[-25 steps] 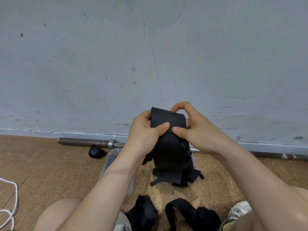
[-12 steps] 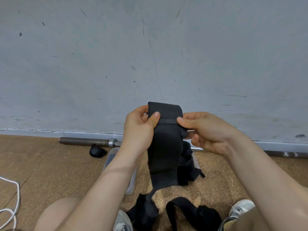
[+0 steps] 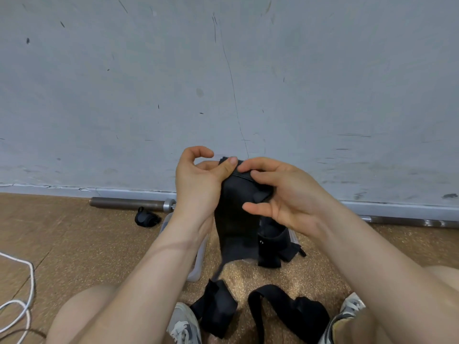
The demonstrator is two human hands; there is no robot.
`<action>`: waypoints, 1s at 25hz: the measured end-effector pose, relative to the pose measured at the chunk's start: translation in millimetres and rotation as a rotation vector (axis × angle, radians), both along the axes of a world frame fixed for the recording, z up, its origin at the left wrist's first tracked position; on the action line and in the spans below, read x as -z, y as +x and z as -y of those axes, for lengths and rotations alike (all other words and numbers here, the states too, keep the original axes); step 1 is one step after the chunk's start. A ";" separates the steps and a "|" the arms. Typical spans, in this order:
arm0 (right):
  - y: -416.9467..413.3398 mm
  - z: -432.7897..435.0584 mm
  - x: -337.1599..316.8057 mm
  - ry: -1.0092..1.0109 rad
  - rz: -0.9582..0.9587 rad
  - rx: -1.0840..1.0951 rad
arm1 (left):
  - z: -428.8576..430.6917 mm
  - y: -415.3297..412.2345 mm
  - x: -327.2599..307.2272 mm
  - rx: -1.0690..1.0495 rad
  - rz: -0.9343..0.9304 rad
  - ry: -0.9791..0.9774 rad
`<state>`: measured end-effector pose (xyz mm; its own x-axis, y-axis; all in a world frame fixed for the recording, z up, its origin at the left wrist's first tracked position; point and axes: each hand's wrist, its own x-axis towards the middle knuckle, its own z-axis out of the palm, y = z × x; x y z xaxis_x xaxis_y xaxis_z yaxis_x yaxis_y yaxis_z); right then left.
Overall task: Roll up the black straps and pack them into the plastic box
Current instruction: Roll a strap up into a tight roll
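Note:
I hold a wide black strap point(image 3: 236, 219) up in front of the wall. My left hand point(image 3: 198, 180) pinches its top end between thumb and fingers. My right hand point(image 3: 280, 194) touches the same top edge with its upper fingers, the other fingers spread beside the strap. The strap hangs down to the floor. Behind it stands the clear plastic box point(image 3: 196, 264) with dark straps point(image 3: 273, 247) spilling over its right side. Two more loose black straps point(image 3: 216, 309) point(image 3: 290, 311) lie on the floor between my shoes.
A steel barbell point(image 3: 129, 202) lies along the grey wall's foot. A small rolled black wrap point(image 3: 146, 218) sits near its collar. White cable point(image 3: 22, 301) loops at the left edge. My knees and shoes frame the bottom of the cork-coloured floor.
The strap's top end has been folded down lower. My right hand has shifted from gripping the strap's side to touching the top edge with spread fingers. My left thumb now presses on the top.

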<state>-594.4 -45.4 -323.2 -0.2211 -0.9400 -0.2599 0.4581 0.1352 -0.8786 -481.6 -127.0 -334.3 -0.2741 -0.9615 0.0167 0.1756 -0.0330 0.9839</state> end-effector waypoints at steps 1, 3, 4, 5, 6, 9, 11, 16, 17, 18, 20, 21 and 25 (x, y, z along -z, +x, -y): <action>0.6 0.0 1.5 0.007 0.068 -0.046 | -0.5 0.7 1.0 0.030 -0.048 0.025; 0.6 0.7 3.1 -0.015 0.074 -0.044 | 2.0 6.8 5.4 0.162 -0.118 0.089; -1.4 0.3 0.0 -0.042 0.070 -0.009 | 6.7 12.3 10.2 0.268 -0.116 0.120; -7.1 -0.1 -4.4 -0.070 0.075 0.048 | 12.2 18.4 14.7 0.408 -0.047 0.139; -15.4 -0.9 -9.6 -0.091 0.092 0.118 | 16.8 25.4 22.1 0.572 0.111 0.136; -47.9 -4.3 -15.9 -0.120 0.091 0.354 | 16.0 43.5 54.3 0.917 0.751 0.087; -63.5 -4.5 -10.3 -0.068 -0.010 0.459 | 12.7 50.6 68.4 0.897 0.760 0.144; -67.4 -4.2 0.2 -0.034 -0.308 0.373 | 24.2 60.9 58.9 0.517 0.442 0.153; -62.9 -5.4 1.7 -0.035 -0.383 0.273 | 21.8 59.1 52.5 0.461 0.369 0.136; -57.0 -6.0 4.0 -0.022 -0.447 0.154 | 18.4 56.1 46.6 0.420 0.294 0.113; -35.3 -7.7 6.3 0.015 -0.504 -0.068 | 10.8 50.1 33.8 0.385 0.159 0.070; -23.9 -6.9 9.0 0.013 -0.453 -0.119 | 7.4 48.4 27.1 0.385 0.112 0.049; -1.7 6.8 26.0 -0.049 -0.136 0.017 | 1.5 48.0 14.2 0.425 0.057 -0.016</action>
